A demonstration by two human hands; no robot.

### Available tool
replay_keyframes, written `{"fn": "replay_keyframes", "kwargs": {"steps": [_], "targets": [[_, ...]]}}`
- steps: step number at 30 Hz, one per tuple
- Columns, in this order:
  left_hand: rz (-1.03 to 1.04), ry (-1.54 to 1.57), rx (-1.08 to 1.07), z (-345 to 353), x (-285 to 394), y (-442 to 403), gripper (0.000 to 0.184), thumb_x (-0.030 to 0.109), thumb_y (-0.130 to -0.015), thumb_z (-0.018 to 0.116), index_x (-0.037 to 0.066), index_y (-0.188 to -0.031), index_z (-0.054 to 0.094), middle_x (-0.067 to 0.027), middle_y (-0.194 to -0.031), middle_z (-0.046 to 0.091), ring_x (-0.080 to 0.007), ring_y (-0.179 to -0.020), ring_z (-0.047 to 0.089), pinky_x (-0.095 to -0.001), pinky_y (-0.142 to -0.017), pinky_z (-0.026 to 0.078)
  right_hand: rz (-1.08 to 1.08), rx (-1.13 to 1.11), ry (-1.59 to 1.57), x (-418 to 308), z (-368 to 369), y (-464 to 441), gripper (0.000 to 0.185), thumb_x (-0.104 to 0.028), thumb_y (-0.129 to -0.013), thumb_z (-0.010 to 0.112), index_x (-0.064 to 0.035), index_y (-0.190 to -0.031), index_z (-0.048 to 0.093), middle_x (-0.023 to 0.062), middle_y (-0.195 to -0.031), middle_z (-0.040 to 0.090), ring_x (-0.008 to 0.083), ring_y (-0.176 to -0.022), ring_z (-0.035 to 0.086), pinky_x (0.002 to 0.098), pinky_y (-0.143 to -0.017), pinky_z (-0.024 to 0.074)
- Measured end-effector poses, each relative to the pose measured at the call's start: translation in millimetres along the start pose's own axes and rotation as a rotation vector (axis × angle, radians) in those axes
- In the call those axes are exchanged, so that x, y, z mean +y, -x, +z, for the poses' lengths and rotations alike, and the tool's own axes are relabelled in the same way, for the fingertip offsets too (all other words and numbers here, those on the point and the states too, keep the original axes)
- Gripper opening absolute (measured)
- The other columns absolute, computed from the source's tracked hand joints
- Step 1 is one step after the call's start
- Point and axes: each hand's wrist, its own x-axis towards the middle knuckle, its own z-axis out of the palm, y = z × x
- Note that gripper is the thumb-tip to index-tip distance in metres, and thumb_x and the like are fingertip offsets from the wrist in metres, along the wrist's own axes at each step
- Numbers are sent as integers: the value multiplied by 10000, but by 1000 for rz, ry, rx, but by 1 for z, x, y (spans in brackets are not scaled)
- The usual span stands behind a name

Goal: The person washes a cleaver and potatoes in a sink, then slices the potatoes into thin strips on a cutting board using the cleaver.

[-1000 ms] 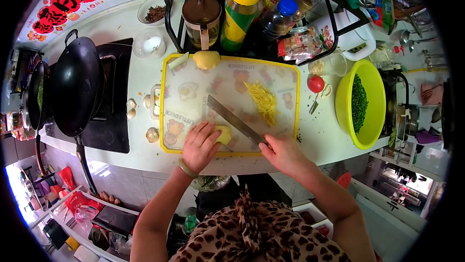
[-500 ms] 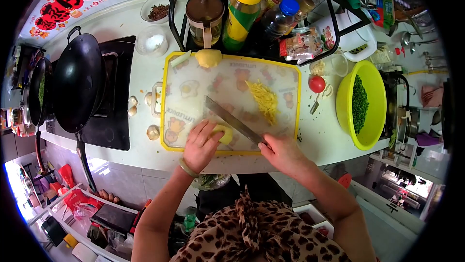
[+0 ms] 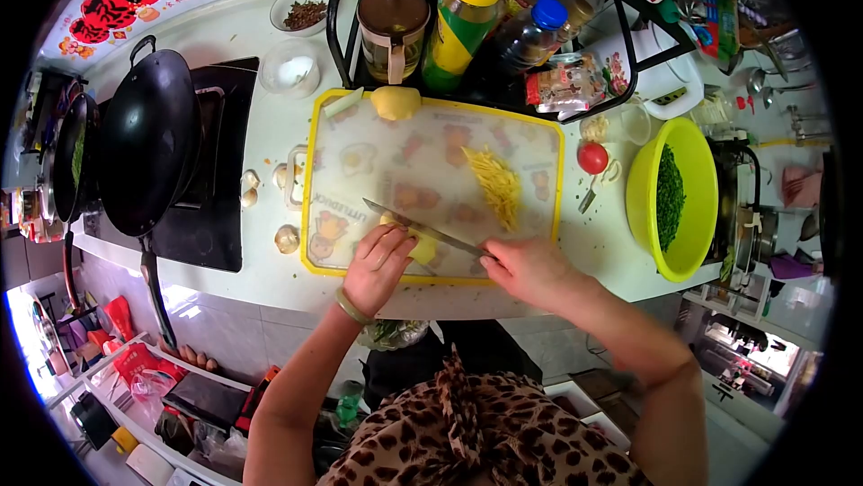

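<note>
My left hand (image 3: 378,263) is closed on a peeled potato (image 3: 423,250) at the near side of the yellow-rimmed cutting board (image 3: 431,135). In my right hand (image 3: 523,272) is the handle of a kitchen knife (image 3: 430,230), whose blade slants across the potato, close to my left fingertips. Whether the edge is in the potato cannot be made out. A heap of thin potato strips (image 3: 493,189) lies on the right part of the board. At its far edge sit another peeled potato piece (image 3: 395,103) and a pale green stalk piece (image 3: 344,102).
Left of the board, a black wok (image 3: 153,144) stands by the dark stove (image 3: 220,225), with garlic (image 3: 287,239) between. A green basin (image 3: 640,189) of chopped greens, a tomato (image 3: 592,158) and a small knife (image 3: 587,202) are on the right. Behind stands a rack with bottles (image 3: 466,27).
The knife has shifted left and nearer to me, now over the potato by my left fingers. My left hand still grips the potato. The whole view has shifted slightly.
</note>
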Motion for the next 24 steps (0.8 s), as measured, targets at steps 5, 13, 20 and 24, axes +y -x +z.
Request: {"fn": "replay_keyframes", "kwargs": {"steps": [5, 13, 20, 24], "targets": [[15, 45, -38, -3, -3, -3, 438, 2, -643, 736, 61, -1064, 627, -92, -1126, 583, -302, -1106, 523, -389, -918, 459, 32, -142, 59, 2, -19, -11, 201, -242, -907, 521, -51, -849, 542, 152, -680, 602, 361, -654, 606, 465, -595, 476], [36, 75, -25, 1, -10, -2, 436, -2, -623, 739, 61, -1042, 637, -89, -1135, 585, -294, -1080, 544, -375, -891, 482, 87, -308, 64, 5, -18, -21, 215, -249, -916, 522, -42, -868, 554, 173, -671, 586, 379, -650, 588, 471, -585, 463], [37, 102, -57, -4, -8, -5, 392, 26, -666, 636, 38, -1058, 648, -85, -1141, 567, -271, -1109, 527, -361, -909, 496, 61, -301, 37, 2, 3, -47, 196, -225, -903, 538, -35, -864, 562, 168, -666, 590, 378, -642, 592, 472, -579, 464], [50, 95, -65, -1, -10, 0, 380, 26, -673, 641, 32, -1053, 651, -87, -1144, 566, -274, -1107, 533, -362, -907, 493, -66, -39, -71, 7, 44, -55, 163, -196, -886, 557, -34, -863, 566, 165, -686, 596, 378, -645, 593, 466, -584, 468]]}}
